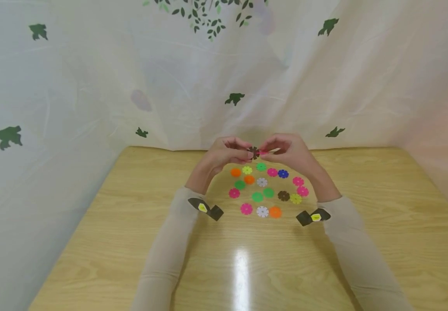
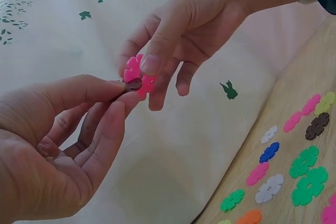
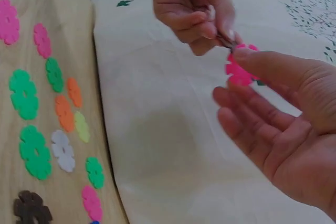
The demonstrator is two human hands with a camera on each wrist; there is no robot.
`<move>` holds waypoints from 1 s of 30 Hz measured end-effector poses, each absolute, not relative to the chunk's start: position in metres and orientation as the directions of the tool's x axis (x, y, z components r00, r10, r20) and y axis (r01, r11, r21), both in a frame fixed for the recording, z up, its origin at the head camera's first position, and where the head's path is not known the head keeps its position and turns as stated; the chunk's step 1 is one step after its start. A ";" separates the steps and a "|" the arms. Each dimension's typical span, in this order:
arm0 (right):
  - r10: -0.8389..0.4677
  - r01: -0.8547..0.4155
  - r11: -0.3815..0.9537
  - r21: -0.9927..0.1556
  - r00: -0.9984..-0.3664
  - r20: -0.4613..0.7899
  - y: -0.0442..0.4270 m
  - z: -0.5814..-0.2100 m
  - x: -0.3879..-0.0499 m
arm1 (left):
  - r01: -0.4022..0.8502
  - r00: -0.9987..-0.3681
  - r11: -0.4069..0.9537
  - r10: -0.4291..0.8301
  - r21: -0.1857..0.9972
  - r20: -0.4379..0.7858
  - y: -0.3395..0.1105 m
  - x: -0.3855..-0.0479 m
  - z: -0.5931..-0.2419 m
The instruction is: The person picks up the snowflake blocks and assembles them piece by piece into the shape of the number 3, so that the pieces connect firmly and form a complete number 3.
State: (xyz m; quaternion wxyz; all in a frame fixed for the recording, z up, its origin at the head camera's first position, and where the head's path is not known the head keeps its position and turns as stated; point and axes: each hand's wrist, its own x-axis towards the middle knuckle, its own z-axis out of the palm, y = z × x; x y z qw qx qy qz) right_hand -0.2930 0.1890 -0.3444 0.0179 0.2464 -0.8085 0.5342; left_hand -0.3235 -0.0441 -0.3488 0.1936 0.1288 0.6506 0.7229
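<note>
My left hand (image 1: 221, 156) pinches a dark brown notched plastic disc (image 1: 254, 152) between thumb and fingers, raised above the far part of the table. Facing it, my right hand (image 1: 290, 151) holds a pink flower-shaped disc (image 3: 237, 72) by its edge between thumb and fingers. In the left wrist view the brown disc (image 2: 134, 84) stands edge-on against the pink disc (image 2: 132, 67), at an angle to it. The two touch at their rims; fingertips partly cover both, so how deep the notches sit in each other cannot be told.
Several loose discs lie flat below the hands on the wooden table (image 1: 130, 224), among them a blue disc (image 1: 283, 173), a brown disc (image 1: 284, 195), a white disc (image 1: 262, 211) and an orange disc (image 1: 275, 212). A pale curtain (image 1: 192, 95) with leaf prints hangs behind.
</note>
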 end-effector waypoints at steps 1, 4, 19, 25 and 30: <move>-0.386 -0.407 0.330 -0.851 -0.881 0.272 0.191 -0.344 -0.294 | -0.117 -0.890 -0.075 0.451 0.990 -0.071 -0.044 -0.324 -0.350; -0.419 -0.394 0.403 -0.826 -0.882 0.217 0.200 -0.341 -0.296 | -0.124 -0.884 -0.070 0.461 0.990 -0.079 -0.044 -0.325 -0.354; -0.600 -0.384 0.579 -0.719 -0.798 -0.058 0.232 -0.352 -0.290 | -0.138 -0.877 -0.075 0.473 0.988 -0.087 -0.047 -0.328 -0.359; -0.647 -0.421 0.617 -0.665 -0.752 -0.124 0.234 -0.375 -0.290 | -0.127 -0.879 -0.084 0.471 0.988 -0.073 -0.048 -0.328 -0.360; -0.667 -0.440 0.605 -0.664 -0.735 -0.121 0.239 -0.395 -0.291 | -0.121 -0.880 -0.085 0.470 0.989 -0.067 -0.049 -0.329 -0.358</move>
